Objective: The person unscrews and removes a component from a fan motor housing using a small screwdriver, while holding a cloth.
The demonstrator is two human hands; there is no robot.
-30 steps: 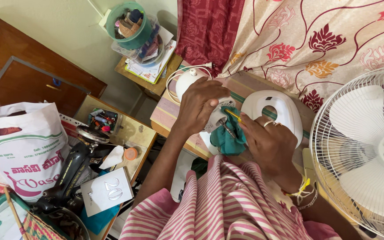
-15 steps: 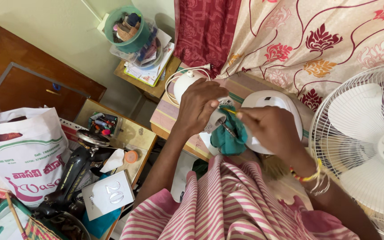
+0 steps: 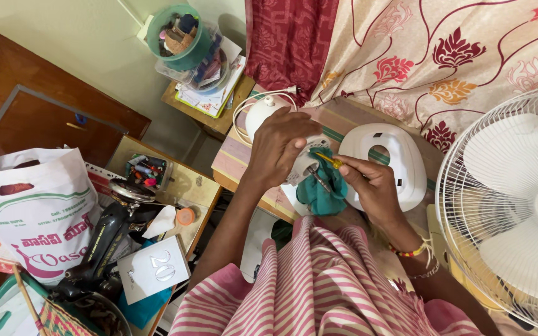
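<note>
Screwdriver [image 3: 326,168] lower on teal cloth [image 3: 322,190] than before, right hand [image 3: 372,186] grip clamped, left hand [image 3: 278,146] gripping white part [image 3: 303,167]

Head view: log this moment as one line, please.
left hand steadies white appliance part | right hand holds yellow-handled screwdriver, tip at part | teal cloth beneath | white cover beside

Screwdriver [image 3: 329,162]: yellow handle. Cloth [image 3: 322,193]: teal, plain. Plastic cover [image 3: 384,163]: white. Fan [image 3: 512,205]: white. Garment [image 3: 319,286]: pink and white stripes. Curtain [image 3: 443,56]: cream with red and orange flowers; beside it a dark red panel [image 3: 284,43]. Bucket [image 3: 179,37]: green. Bag [image 3: 32,211]: white, green and maroon print.
</note>
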